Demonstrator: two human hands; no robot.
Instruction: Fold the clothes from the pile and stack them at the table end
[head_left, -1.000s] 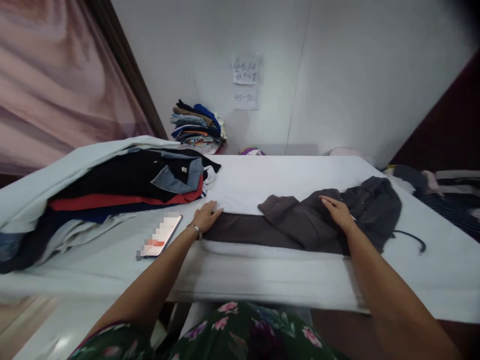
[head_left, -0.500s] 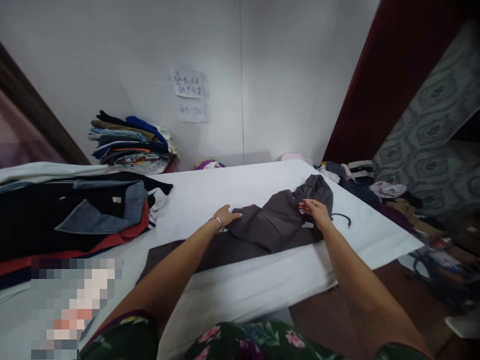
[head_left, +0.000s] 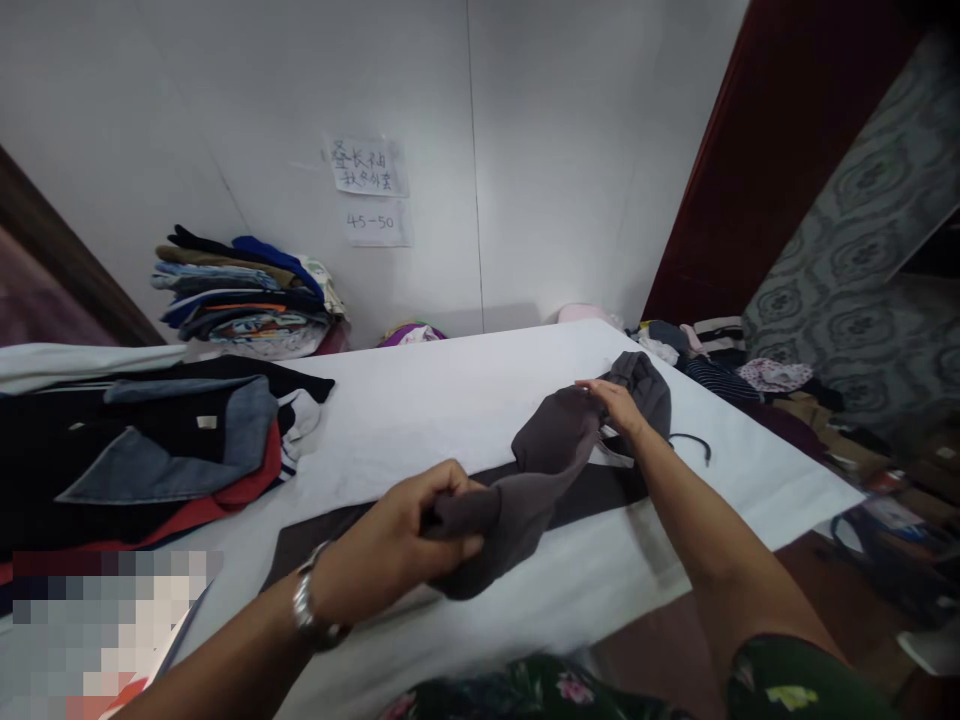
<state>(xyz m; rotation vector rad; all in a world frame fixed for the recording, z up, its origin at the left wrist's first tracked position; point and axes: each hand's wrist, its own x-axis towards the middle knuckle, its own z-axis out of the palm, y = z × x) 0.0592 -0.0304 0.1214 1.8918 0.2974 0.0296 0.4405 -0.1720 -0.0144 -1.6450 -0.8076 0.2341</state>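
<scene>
A dark grey hooded jacket [head_left: 551, 430] lies part spread on the white table, its middle lifted and twisted. My left hand [head_left: 427, 530], near the front edge, grips a bunched end of the fabric between thumb and fingers and holds it above the table. Further back, my right hand [head_left: 619, 408] is closed on the fabric beside the bunched hood [head_left: 645, 385]; its thumb is mostly hidden. A dark drawstring [head_left: 694, 442] trails to the right of the hood. Under my left forearm, a flat part of the jacket stretches left.
Black, denim and red garments lie in a heap [head_left: 165, 440] at left. Behind it stands a folded clothes stack [head_left: 240, 290]. Loose clothes [head_left: 772, 380] are piled beyond the right edge of the white table [head_left: 420, 400]. Two paper notes [head_left: 367, 190] hang on the wall.
My left hand has moved toward me and lifted an end of the jacket off the table. My right hand stays by the hood, shifted slightly left and up.
</scene>
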